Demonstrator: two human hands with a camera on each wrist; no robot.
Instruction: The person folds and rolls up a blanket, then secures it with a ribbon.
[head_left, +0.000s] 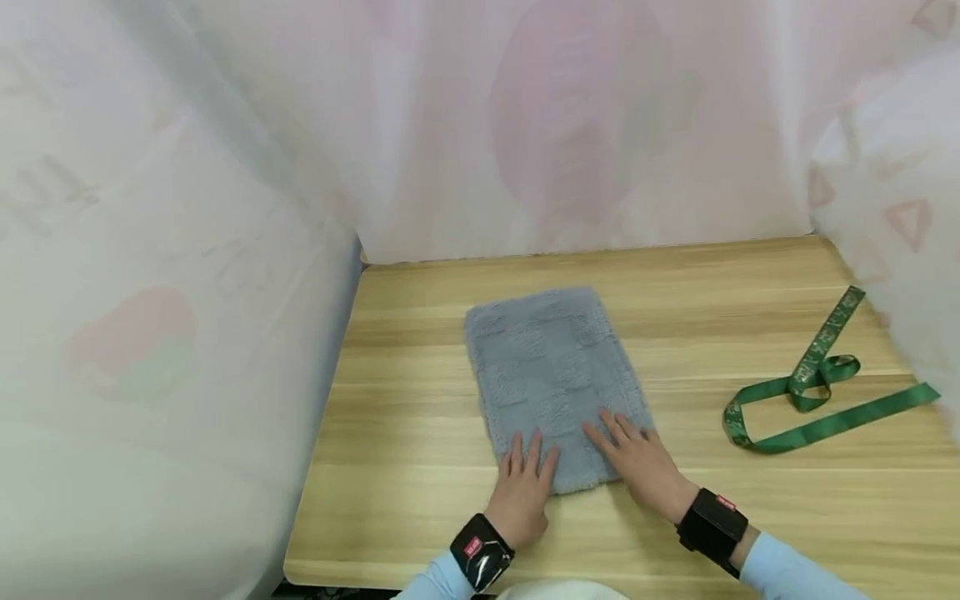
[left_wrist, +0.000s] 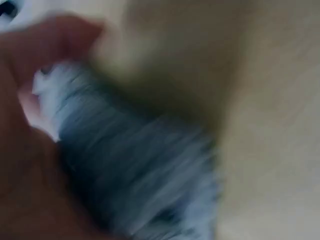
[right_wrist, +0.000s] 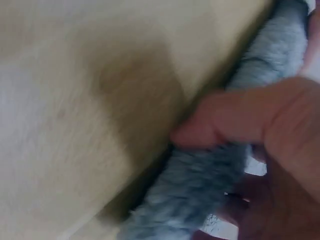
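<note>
A fluffy grey-blue towel (head_left: 551, 367) lies folded in a rectangle on the wooden table (head_left: 420, 500). My left hand (head_left: 528, 467) rests flat on its near left corner, fingers straight. My right hand (head_left: 626, 442) presses flat on the near right part, fingers spread over the pile. In the blurred left wrist view the towel (left_wrist: 140, 170) shows beside my left hand (left_wrist: 25, 165). In the right wrist view my right hand (right_wrist: 280, 150) has its thumb lying along the towel's (right_wrist: 195, 190) edge, next to bare table.
A green ribbon (head_left: 817, 392) lies looped on the right of the table. Sheer pale curtains (head_left: 187, 292) hang close on the left, behind and at the right edge. Black wrist bands (head_left: 711, 527) sit on both arms.
</note>
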